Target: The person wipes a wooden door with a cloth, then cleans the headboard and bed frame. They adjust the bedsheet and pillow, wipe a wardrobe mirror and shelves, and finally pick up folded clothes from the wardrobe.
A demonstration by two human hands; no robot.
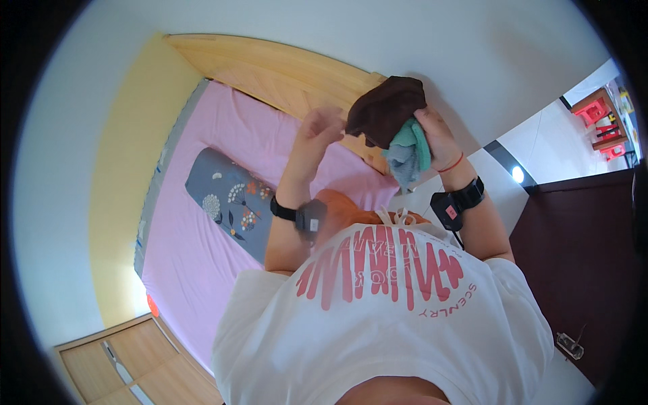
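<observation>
- Because the right hand (437,138) is wrapped around a bunched brown cloth (386,111) and a green-and-grey cloth (408,154), I judge that it bears the weight of both from one side, thumb pressed over the folds.
- I see both cloths raised ahead of the body, probably so that either hand can reach them; in my view they overlap the end of the headboard (270,64).
- I find the left hand (317,137) blurred, its fingers bent just beside the brown cloth's edge; I cannot tell whether it pinches anything or is free.
- I read the brown cloth as thin and smooth, slightly glossy, with soft creases; the other looks thicker and fuzzier, with a brighter green edge.
- Beyond, I see the pink sheet (182,270) lightly wrinkled, a grey floral pillow (233,196) lying on it, and the headboard's pale wood, curved along its top.
</observation>
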